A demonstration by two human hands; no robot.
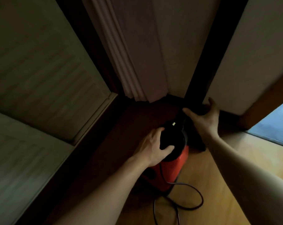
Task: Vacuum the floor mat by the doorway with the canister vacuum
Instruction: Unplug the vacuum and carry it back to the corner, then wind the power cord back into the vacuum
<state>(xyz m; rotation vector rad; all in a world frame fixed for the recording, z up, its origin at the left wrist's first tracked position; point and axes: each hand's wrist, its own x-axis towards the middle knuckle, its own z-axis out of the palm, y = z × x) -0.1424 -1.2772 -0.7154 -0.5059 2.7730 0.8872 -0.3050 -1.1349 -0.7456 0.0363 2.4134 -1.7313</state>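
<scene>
Head view | vacuum [173,166] stands in the dim corner by the folding door [137,46], cord [200,197] looped behind | our left hand [152,146] grips its black top, likely to lift it | right hand [202,117] spread wide, reaching a dark part | mat unseen.

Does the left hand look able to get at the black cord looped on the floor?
Probably, once freed: the cord lies uncovered on the floor near the person, but the left hand grips the vacuum's black top.
</scene>
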